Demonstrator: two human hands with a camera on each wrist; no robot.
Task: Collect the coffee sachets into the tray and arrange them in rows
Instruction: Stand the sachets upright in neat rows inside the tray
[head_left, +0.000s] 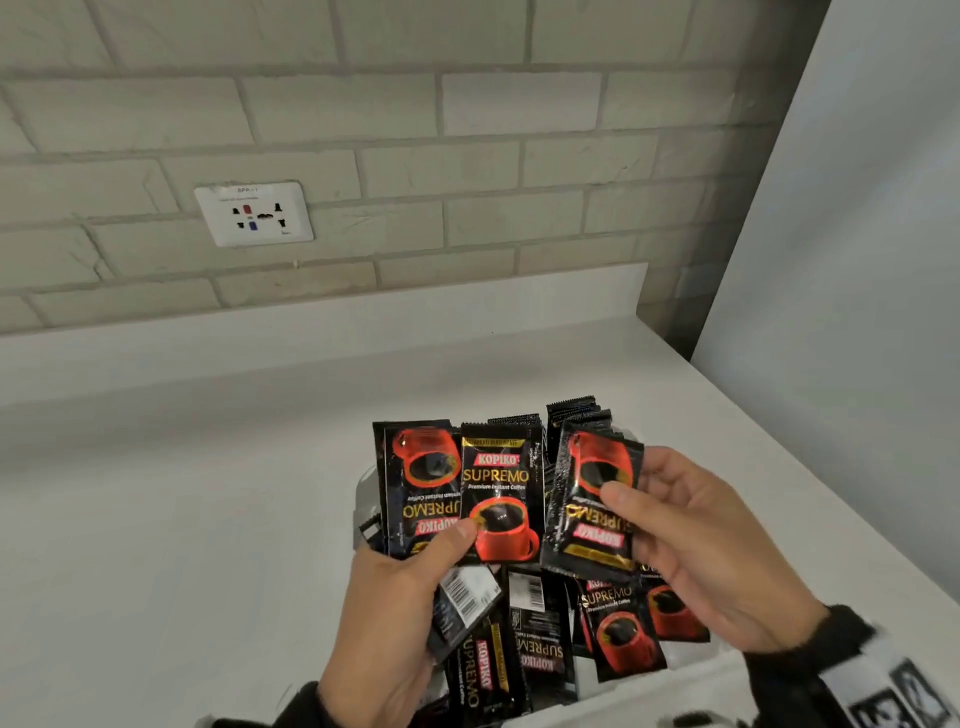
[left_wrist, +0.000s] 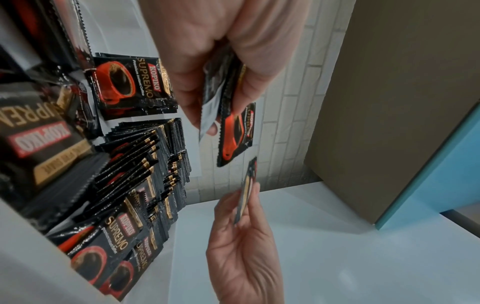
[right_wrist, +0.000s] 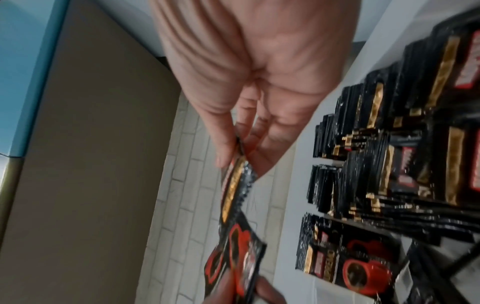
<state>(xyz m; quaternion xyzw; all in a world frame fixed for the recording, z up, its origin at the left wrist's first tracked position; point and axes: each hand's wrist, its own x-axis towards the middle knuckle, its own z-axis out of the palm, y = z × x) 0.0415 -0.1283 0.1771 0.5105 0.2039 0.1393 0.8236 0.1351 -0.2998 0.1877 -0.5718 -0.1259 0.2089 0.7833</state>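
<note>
From the head view, your left hand (head_left: 395, 597) pinched a small fan of sachets (head_left: 467, 493) under its thumb, while your right hand (head_left: 711, 561) pinched a single sachet (head_left: 592, 499) upside down; both hung over the tray (head_left: 363, 499), which was littered with loose packets. You looked mid-sort. At the left wrist, standing rows (left_wrist: 145, 164) already filled part of the tray. The right wrist was blurred. Next, you likely needed to flip the single one to match.

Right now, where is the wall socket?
In the head view, the wall socket sits on the brick wall, upper left, above the white counter, far from both hands.
</note>
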